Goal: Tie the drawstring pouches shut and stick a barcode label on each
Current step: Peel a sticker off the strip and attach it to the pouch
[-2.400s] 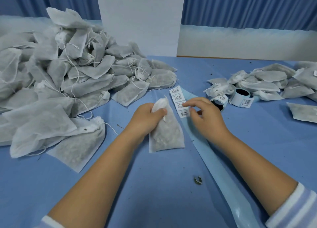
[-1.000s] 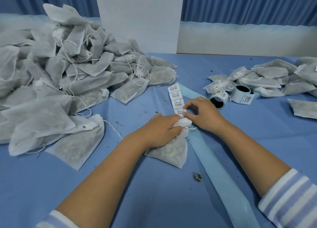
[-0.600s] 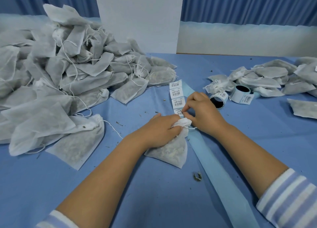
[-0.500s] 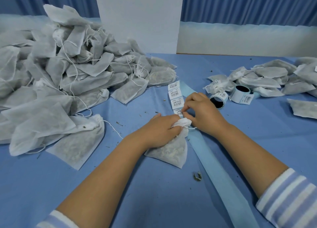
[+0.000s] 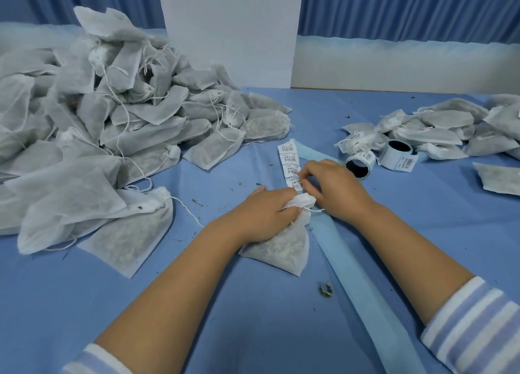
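Observation:
A white drawstring pouch (image 5: 281,247) filled with dried herbs lies on the blue table in front of me. My left hand (image 5: 264,213) grips its gathered neck and holds it down. Just beyond it lies a strip of barcode labels (image 5: 289,162) on pale blue backing paper (image 5: 354,269). My right hand (image 5: 334,187) pinches the nearest label on that strip with thumb and fingertips, right above the pouch's neck.
A big heap of white pouches (image 5: 112,126) fills the left side. A smaller pile of pouches (image 5: 433,128), some bearing labels, lies at the right with two label rolls (image 5: 377,159) in front. Herb crumbs (image 5: 325,288) dot the blue tablecloth (image 5: 253,331).
My left hand carried the pouch right and pressed its neck down beside the label strip. My right hand's fingers curled onto the nearest label, and the strip's far end shifted slightly.

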`<state>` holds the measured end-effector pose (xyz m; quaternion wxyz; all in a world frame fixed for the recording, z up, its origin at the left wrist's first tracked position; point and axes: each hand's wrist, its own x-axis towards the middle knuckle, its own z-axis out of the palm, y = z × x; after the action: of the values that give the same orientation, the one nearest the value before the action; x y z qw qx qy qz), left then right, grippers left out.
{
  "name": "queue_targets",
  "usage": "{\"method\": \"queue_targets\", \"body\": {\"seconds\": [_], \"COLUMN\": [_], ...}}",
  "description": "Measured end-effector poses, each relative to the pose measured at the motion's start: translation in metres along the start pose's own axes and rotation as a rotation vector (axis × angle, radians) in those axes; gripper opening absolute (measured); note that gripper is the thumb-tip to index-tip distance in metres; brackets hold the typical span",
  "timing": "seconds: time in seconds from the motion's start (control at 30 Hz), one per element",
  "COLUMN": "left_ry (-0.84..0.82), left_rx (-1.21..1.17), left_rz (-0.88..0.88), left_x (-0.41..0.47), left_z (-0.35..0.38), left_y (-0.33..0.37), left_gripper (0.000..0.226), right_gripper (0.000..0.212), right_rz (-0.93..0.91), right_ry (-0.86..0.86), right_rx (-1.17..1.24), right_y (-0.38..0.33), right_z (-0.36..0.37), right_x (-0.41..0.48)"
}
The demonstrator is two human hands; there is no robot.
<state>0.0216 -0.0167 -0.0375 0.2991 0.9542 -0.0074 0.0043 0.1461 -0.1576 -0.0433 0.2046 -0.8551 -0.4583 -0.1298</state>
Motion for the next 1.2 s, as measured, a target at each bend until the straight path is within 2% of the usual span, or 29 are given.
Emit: {"method": "queue_targets", "body": {"seconds": [0.17,0.4,0.5,0.57,0.67,0.73,0.8,0.87,1.0,1.13,1.2], "left_ry": [0.005,0.000,0.042,0.071,0.122,0.130,0.097,0.028,-0.011,0.054,0.026], "left_rx": [0.018,0.025,0.070,0.107,0.042,0.000,-0.018,-0.028,-0.028,-0.041,-0.026], "left_rz": [0.001,0.011,0.048,0.099,0.131,0.087,0.007,-0.047,-0.056,-0.023,-0.017], "left_x": [0.000,-0.001,-0.001,-0.002,-0.001,0.004,0.009,0.010,0.015,0.016,0.015], "left_z": [0.000,-0.001,0.000,0.001,-0.004,-0.009,-0.011,-0.012,-0.011,-0.009,-0.007], "left_y": [0.002,0.003,0.000,0.000,-0.002,-0.009,-0.017,-0.021,-0.024,-0.024,-0.026], "left_gripper": [0.023,0.022,0.016,0.021,0.013,0.025,0.015,0.025,0.034,0.028,0.023], "right_gripper": [0.014,0.004,0.005,0.009,0.013,0.012,0.010,0.010,0.012,0.013,0.012], "right_rz": [-0.007,-0.063,-0.088,-0.073,-0.054,-0.054,-0.039,-0.018,0.023,0.022,0.022], "right_ry": [-0.008,0.018,-0.037,-0.076,-0.067,-0.041,-0.013,-0.017,-0.040,-0.064,-0.072], "right_rx": [-0.029,-0.024,-0.014,-0.012,0.016,0.023,0.037,0.062,0.128,0.135,0.138], "right_y": [0.000,-0.002,-0.002,0.000,0.003,0.003,0.003,0.003,0.003,0.000,0.000], "right_z": [0.001,-0.004,-0.004,-0.001,0.001,0.002,0.003,0.004,0.002,-0.001,-0.002], "right_x": [0.001,0.000,0.001,0.003,0.004,0.004,0.003,0.002,0.001,0.000,-0.001]}}
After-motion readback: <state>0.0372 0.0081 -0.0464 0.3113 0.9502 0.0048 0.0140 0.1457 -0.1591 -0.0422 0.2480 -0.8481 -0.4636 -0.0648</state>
